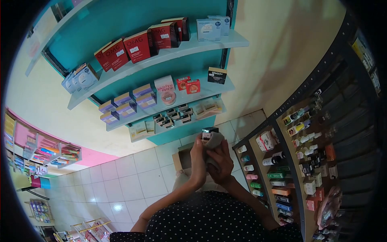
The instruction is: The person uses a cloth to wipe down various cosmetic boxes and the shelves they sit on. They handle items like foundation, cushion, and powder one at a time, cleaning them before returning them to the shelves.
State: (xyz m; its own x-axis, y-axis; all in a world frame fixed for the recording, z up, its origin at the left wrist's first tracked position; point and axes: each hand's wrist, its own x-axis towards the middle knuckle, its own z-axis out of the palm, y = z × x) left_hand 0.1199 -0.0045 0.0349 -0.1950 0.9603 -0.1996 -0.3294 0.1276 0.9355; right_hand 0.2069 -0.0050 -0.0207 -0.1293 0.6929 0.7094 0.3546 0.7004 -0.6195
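Note:
In front of my body, both hands are raised close together around a small black box point(209, 130) with a pale label. My left hand point(197, 159) has its fingers closed along the box's near left side. A grey cloth point(215, 140) is bunched in my right hand point(221, 161), pressed against the box's right side. The cloth and the fingers hide the lower part of the box. Below my hands, an open cardboard box point(177, 162) is partly visible on the tiled floor.
Ahead, the upper wall shelf point(173, 55) bears red OMG boxes point(137, 46) and light blue boxes point(209, 30). Purple boxes point(146, 101) and a black BRASOV box point(217, 75) sit lower. A dark rack point(288, 149) with bottles stands close on the right. White floor tiles point(127, 173) extend left.

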